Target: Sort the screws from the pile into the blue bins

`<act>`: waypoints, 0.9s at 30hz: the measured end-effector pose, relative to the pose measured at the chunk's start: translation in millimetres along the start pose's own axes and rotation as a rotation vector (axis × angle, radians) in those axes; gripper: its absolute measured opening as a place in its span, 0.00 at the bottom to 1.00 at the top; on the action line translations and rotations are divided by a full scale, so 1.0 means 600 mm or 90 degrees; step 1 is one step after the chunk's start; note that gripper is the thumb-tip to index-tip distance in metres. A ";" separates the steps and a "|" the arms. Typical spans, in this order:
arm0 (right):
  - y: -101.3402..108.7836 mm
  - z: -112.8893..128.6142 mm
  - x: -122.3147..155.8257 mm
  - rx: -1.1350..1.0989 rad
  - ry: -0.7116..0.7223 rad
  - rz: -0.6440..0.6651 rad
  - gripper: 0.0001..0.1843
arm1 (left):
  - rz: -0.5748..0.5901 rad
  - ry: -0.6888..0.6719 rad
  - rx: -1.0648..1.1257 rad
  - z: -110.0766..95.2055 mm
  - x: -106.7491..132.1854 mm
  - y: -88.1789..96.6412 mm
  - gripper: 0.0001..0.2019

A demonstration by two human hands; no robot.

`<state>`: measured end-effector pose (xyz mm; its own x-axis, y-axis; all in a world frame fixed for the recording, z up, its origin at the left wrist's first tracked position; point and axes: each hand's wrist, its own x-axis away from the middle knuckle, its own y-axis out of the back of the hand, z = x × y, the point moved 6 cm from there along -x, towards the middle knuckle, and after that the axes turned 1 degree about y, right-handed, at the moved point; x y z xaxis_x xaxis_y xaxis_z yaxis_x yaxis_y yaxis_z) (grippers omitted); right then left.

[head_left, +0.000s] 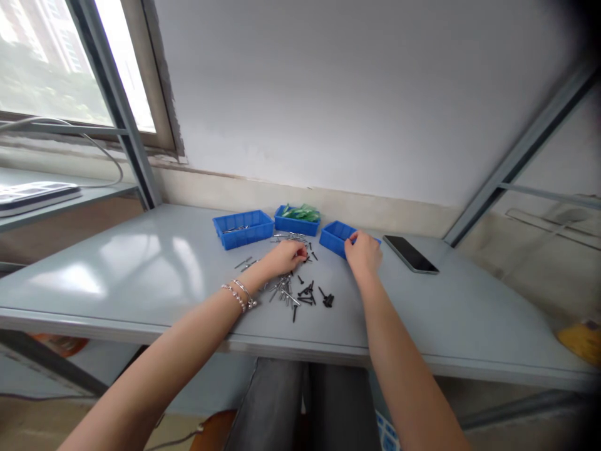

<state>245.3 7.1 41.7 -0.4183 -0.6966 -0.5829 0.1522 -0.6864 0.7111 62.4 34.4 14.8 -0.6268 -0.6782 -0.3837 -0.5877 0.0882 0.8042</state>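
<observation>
My left hand (286, 258) lies on the grey table (117, 275), its fingertips pinched down at the far edge of a loose pile of silver blind rivets (284, 291) and black screws (310, 293). Whether those fingers hold a piece, I cannot tell. My right hand (364, 254) grips the rim of the right blue plastic bin (332, 243). To the left stand a middle blue bin (295, 227) with green pieces and a left blue bin (243, 237) with a few silver pieces.
A black smartphone (410, 254) lies to the right of the bins. The table's back meets a white wall, with a window at the upper left. A flat device (35, 197) sits on a lower shelf at the left. A yellow item (580, 341) shows at the right edge.
</observation>
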 end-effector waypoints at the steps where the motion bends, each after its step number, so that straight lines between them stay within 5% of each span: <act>1: 0.000 0.003 0.000 -0.015 0.015 -0.009 0.08 | -0.007 0.001 0.002 0.001 0.000 0.002 0.03; 4: -0.006 0.022 -0.001 -0.135 0.086 0.006 0.08 | -0.027 -0.005 -0.001 0.001 -0.001 0.006 0.03; 7: -0.025 0.056 0.009 -0.278 0.174 0.117 0.08 | -0.053 -0.003 -0.002 -0.001 -0.002 0.010 0.03; 14: -0.056 0.110 0.055 -0.327 0.295 0.295 0.12 | -0.176 0.115 0.124 0.018 -0.004 0.029 0.04; 27: -0.046 0.111 0.053 -0.371 0.270 0.283 0.12 | -0.140 0.115 0.242 0.018 -0.006 0.020 0.08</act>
<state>168.1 17.9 29.8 0.1441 -0.8667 -0.4776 0.7092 -0.2461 0.6607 52.0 46.1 20.9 -0.3872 -0.8238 -0.4140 -0.8630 0.1658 0.4772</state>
